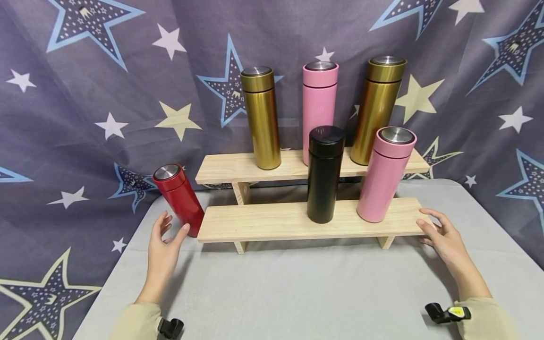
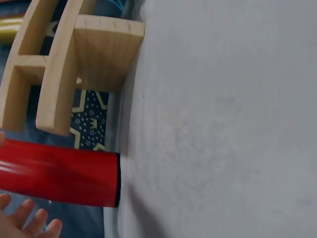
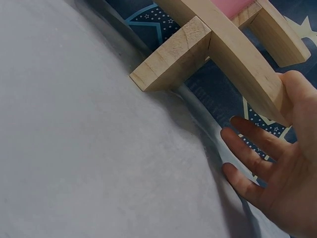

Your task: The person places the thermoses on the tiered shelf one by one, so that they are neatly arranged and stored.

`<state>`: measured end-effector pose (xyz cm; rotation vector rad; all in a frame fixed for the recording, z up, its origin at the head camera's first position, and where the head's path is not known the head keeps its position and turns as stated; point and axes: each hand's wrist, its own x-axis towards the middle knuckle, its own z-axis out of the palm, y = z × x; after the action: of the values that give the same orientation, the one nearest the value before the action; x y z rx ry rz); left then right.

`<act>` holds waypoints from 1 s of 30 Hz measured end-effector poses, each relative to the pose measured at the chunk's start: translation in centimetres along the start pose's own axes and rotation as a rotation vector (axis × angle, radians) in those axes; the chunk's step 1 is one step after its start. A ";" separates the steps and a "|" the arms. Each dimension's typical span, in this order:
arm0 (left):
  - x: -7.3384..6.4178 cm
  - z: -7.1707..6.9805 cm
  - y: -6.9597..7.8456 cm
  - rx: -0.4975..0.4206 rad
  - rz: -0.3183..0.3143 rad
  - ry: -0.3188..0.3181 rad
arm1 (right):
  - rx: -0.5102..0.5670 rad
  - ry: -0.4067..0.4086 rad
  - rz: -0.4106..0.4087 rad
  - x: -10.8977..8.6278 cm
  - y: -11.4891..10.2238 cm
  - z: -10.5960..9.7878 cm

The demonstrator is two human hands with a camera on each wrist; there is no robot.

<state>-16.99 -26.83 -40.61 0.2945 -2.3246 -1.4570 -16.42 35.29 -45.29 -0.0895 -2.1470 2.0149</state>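
My left hand (image 1: 163, 250) is beside the red thermos (image 1: 182, 200), its thumb and fingers spread apart. That thermos stands on the table next to the left end of the lower shelf (image 1: 255, 219); in the left wrist view its red body (image 2: 59, 173) passes above my fingertips. At the shelf's other end is my right hand (image 1: 446, 241), thumb and index finger at the board's edge. In the right wrist view, its other fingers (image 3: 247, 153) extend loosely below the board. On the lower shelf stand a black thermos (image 1: 325, 179) and a pink thermos (image 1: 386, 174).
Behind and higher, the upper wooden shelf (image 1: 225, 167) carries a gold thermos (image 1: 263, 123), another pink thermos (image 1: 319, 108) and a second gold thermos (image 1: 378, 113). A grey cloth (image 1: 314, 288) covers the table. A star-patterned curtain (image 1: 140, 94) hangs close behind.
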 end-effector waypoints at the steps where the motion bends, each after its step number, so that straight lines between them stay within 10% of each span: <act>1: 0.2 0.0 -0.1 -0.004 -0.002 0.002 | -0.007 0.003 0.000 0.0 0.0 0.0; 30: 4.5 2.4 -1.5 -0.147 0.005 0.009 | 0.031 -0.009 -0.014 0.0 0.2 0.0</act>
<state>-22.09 -27.22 -41.99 0.2535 -2.1947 -1.6104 -16.45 35.32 -45.51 -0.0610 -2.1148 2.0434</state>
